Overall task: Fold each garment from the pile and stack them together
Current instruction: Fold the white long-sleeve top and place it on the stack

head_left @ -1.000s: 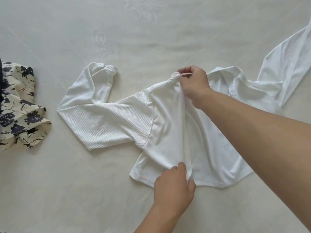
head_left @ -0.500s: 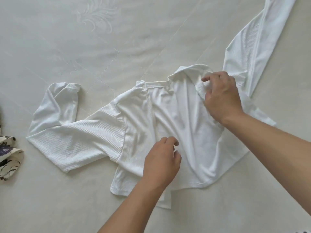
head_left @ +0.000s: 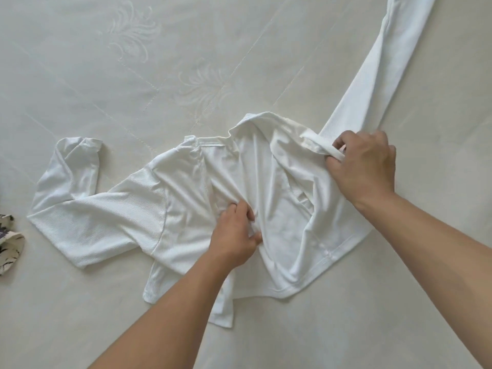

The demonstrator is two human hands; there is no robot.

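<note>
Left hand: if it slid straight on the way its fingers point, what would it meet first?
The left hand points up and right across the white top; it would likely first meet the bunched folds just ahead of it, though depth is unclear.

surface: pale cream quilted cover (head_left: 111, 83) fills the view | pattern: embroidered feathery motifs far centre, diagonal stitch lines | light: soft, even

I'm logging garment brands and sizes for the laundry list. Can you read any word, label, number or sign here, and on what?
None can be read. The white top, gripped by the left hand and right hand, shows no visible tag or print. The patterned garment at the left edge bears only dark blotches, no letters.
</note>
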